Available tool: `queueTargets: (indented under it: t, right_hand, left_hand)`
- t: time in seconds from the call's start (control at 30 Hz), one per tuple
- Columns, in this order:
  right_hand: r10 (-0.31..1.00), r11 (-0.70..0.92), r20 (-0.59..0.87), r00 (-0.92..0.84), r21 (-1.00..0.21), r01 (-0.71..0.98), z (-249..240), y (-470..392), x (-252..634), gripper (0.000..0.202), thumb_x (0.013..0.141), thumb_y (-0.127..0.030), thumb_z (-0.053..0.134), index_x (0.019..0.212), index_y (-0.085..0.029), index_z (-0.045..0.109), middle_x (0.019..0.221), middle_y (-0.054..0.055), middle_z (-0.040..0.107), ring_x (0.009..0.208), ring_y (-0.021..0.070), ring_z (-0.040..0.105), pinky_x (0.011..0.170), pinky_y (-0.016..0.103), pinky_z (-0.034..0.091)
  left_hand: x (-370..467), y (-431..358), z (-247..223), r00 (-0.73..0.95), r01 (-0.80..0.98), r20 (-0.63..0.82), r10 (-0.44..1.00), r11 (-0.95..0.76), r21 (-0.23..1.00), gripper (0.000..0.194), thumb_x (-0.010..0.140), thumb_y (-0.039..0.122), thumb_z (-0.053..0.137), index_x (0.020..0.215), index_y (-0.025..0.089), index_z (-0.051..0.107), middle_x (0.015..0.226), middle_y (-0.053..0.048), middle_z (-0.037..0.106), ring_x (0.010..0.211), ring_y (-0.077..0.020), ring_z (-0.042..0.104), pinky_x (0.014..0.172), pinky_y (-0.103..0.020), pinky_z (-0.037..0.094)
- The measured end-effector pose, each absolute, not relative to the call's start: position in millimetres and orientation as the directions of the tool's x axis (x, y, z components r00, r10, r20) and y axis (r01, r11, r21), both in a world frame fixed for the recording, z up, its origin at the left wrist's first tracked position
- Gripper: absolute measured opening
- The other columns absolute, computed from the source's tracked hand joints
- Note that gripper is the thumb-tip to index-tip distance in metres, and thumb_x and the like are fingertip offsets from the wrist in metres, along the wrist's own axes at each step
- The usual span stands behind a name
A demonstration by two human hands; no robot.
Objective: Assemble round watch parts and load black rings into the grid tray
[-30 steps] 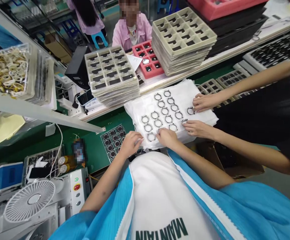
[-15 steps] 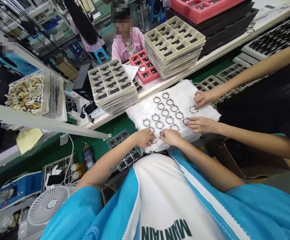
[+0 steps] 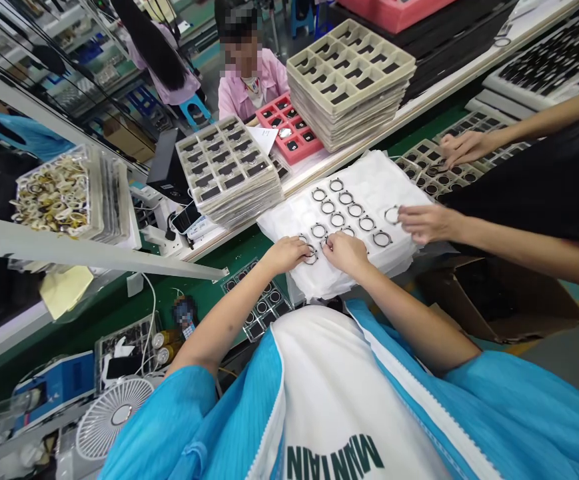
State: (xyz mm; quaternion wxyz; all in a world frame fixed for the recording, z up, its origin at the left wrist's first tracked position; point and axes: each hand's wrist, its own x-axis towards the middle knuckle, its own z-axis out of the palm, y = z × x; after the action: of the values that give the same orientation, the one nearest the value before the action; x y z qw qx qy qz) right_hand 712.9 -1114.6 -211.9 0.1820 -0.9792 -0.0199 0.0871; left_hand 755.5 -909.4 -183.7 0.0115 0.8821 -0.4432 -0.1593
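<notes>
Several thin dark watch-case rings [image 3: 354,210] with small lugs lie in rows on a white padded sheet [image 3: 289,212]. My left hand [image 3: 289,255] is closed at the sheet's near left part, fingertips on a ring [image 3: 311,255] whose right side shows. Just to its right, my right hand [image 3: 348,253] pinches another ring [image 3: 325,243], mostly hidden by the fingers. A co-worker's hand [image 3: 428,223] touches a ring [image 3: 392,215] at the sheet's right side. The co-worker's other hand [image 3: 466,148] is over a tray of parts [image 3: 424,160].
Stacked beige compartment trays [image 3: 234,167] and a taller stack [image 3: 349,87] stand behind the sheet, with a red tray [image 3: 289,130] between them. A clear tray of round parts [image 3: 264,307] lies left of my body. A white fan [image 3: 119,417] and a cardboard box [image 3: 504,300] flank me.
The co-worker's far hand has left the sheet for the parts tray. Their near hand has let go of one ring and now touches another. My hands stay close together over the rings.
</notes>
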Motion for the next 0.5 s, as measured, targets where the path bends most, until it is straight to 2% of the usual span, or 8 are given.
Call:
queueTargets:
  t: [0.07, 0.2, 0.27, 0.37, 0.5]
  right_hand:
    - [0.076, -0.949, -0.217, 0.973, -0.315, 0.004, -215, -1107, 720, 0.032, 0.101, -0.028, 0.048, 0.11, -0.015, 0.076, 0.116, 0.017, 0.075, 0.104, 0.0305, 0.071, 0.076, 0.034, 0.046]
    - [0.08, -0.961, -0.28, 0.957, -0.277, -0.001, -226, -1100, 724, 0.035, 0.101, -0.029, 0.049, 0.113, -0.011, 0.077, 0.119, 0.021, 0.074, 0.107, 0.0344, 0.072, 0.078, 0.036, 0.048]
    - [0.075, -0.968, -0.276, 0.958, -0.25, 0.004, -228, -1101, 722, 0.036, 0.101, -0.027, 0.049, 0.115, -0.01, 0.076, 0.121, 0.023, 0.072, 0.108, 0.0348, 0.071, 0.078, 0.036, 0.049]
    - [0.141, -0.977, -0.291, 0.946, -0.197, 0.085, -226, -1104, 720, 0.034, 0.098, -0.022, 0.049, 0.113, -0.009, 0.076, 0.117, 0.023, 0.073, 0.106, 0.0331, 0.071, 0.082, 0.037, 0.048]
    - [0.222, -0.968, -0.267, 0.938, -0.175, 0.18, -226, -1110, 723, 0.032, 0.097, -0.023, 0.049, 0.106, -0.01, 0.077, 0.112, 0.022, 0.074, 0.102, 0.0323, 0.069, 0.083, 0.038, 0.046]
  left_hand:
    - [763, -915, -188, 0.527, -0.806, -0.328, -0.784, -0.584, 0.1, 0.016, 0.101, 0.026, 0.062, 0.108, 0.02, 0.076, 0.11, -0.009, 0.076, 0.11, -0.0267, 0.064, 0.088, -0.036, 0.044]
    - [767, -920, -197, 0.426, -0.861, -0.397, -0.813, -0.499, 0.096, 0.019, 0.099, 0.03, 0.066, 0.111, 0.019, 0.076, 0.115, -0.011, 0.074, 0.111, -0.0277, 0.061, 0.088, -0.037, 0.044]
    - [765, -921, -200, 0.427, -0.871, -0.378, -0.821, -0.487, 0.073, 0.023, 0.098, 0.032, 0.068, 0.113, 0.018, 0.076, 0.116, -0.014, 0.072, 0.112, -0.0295, 0.059, 0.09, -0.038, 0.043]
    - [763, -924, -206, 0.461, -0.866, -0.326, -0.826, -0.498, 0.037, 0.022, 0.095, 0.031, 0.07, 0.108, 0.015, 0.078, 0.117, -0.018, 0.07, 0.114, -0.032, 0.055, 0.093, -0.04, 0.042]
    - [764, -928, -213, 0.42, -0.884, -0.308, -0.854, -0.462, 0.076, 0.015, 0.094, 0.024, 0.068, 0.097, 0.014, 0.079, 0.112, -0.018, 0.07, 0.115, -0.0316, 0.054, 0.094, -0.039, 0.041]
